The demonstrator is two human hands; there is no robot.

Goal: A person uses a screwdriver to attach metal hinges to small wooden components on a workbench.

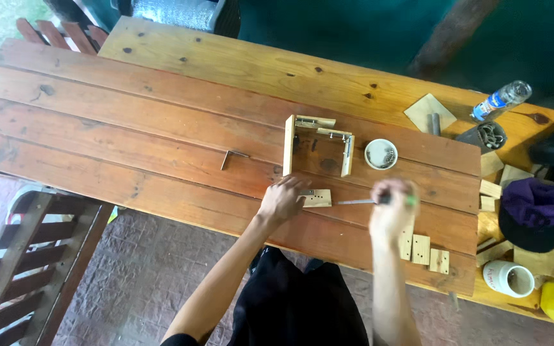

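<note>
Wooden plank tabletop (161, 122), near edge: left hand (283, 200) presses a small drilled wood block (318, 198) flat. Right hand (392, 208), blurred, grips a screwdriver (360, 201) whose tip points at the block.

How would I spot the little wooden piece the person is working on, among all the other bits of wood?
Start at the long plank table and find the open wooden frame standing near its middle. Just below it, the left hand pins down a small flat wooden block. Unlike the three similar blocks lying loose further right, it has a screwdriver tip pointed at it.
</note>
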